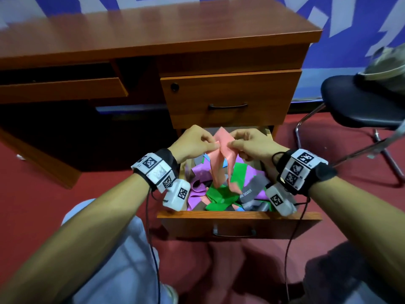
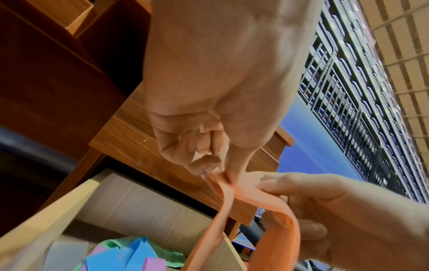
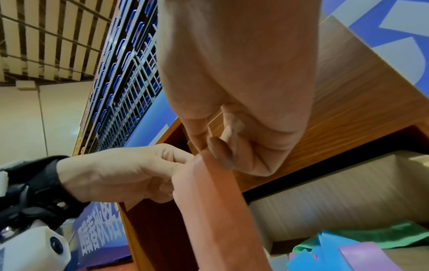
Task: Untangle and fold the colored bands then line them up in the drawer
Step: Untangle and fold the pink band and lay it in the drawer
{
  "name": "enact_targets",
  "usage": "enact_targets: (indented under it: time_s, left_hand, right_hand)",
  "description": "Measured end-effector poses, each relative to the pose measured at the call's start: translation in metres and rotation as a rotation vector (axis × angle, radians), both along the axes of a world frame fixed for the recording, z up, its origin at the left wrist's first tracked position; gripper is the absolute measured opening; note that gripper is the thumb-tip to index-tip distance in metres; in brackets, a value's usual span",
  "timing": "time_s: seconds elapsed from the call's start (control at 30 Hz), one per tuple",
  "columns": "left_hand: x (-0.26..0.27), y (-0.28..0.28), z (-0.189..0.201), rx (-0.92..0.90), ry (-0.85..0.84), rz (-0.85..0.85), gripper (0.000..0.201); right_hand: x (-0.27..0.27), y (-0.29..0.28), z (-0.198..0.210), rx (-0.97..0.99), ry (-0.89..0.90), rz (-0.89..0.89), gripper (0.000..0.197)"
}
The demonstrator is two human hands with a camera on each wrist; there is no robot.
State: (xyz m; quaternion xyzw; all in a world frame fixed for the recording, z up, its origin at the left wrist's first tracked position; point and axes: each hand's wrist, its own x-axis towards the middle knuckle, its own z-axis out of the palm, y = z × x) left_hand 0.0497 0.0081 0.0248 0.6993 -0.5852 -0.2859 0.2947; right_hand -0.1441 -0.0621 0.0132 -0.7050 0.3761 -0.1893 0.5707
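A pink band (image 1: 223, 154) hangs above the open lower drawer (image 1: 238, 216), lifted out of a tangled pile of purple bands (image 1: 198, 189), green bands (image 1: 221, 196) and a grey band (image 1: 254, 189). My left hand (image 1: 192, 143) pinches the pink band's top edge on the left; my right hand (image 1: 252, 145) pinches it on the right. The hands nearly touch. In the left wrist view the pink band (image 2: 227, 198) runs down from the left fingertips (image 2: 209, 168). In the right wrist view the pink band (image 3: 209, 201) drops from the right thumb (image 3: 218, 150).
The wooden desk (image 1: 153, 36) stands ahead, with a shut upper drawer (image 1: 230, 95) right above the open one. A black chair (image 1: 361, 106) stands at the right on the red carpet (image 1: 32, 194). My knees are below the drawer front.
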Motion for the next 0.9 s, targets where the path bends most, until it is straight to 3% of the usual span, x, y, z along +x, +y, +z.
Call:
enact_targets:
  time_s: [0.27, 0.37, 0.47, 0.57, 0.67, 0.9]
  left_hand:
    - [-0.003, 0.0, 0.007, 0.185, 0.155, 0.011, 0.009]
    - [-0.001, 0.001, 0.009, 0.187, 0.189, 0.076, 0.01]
    - [0.001, 0.002, 0.01, 0.125, 0.277, 0.164, 0.008]
    - [0.001, 0.002, 0.011, 0.074, 0.377, 0.233, 0.007]
    - [0.0, 0.002, 0.011, 0.098, 0.432, 0.239, 0.005]
    - [0.003, 0.001, 0.009, 0.152, 0.503, 0.246, 0.013]
  right_hand:
    - [0.0, -0.001, -0.002, 0.006, -0.039, -0.142, 0.03]
    - [0.0, -0.002, 0.002, -0.024, -0.091, -0.216, 0.027]
    - [-0.002, -0.003, 0.006, 0.01, -0.21, -0.14, 0.018]
    - [-0.002, 0.0, 0.006, 0.013, -0.213, -0.03, 0.019]
    - [0.001, 0.005, 0.003, 0.009, -0.174, 0.014, 0.018]
    - [0.003, 0.007, 0.004, 0.167, -0.271, 0.14, 0.023]
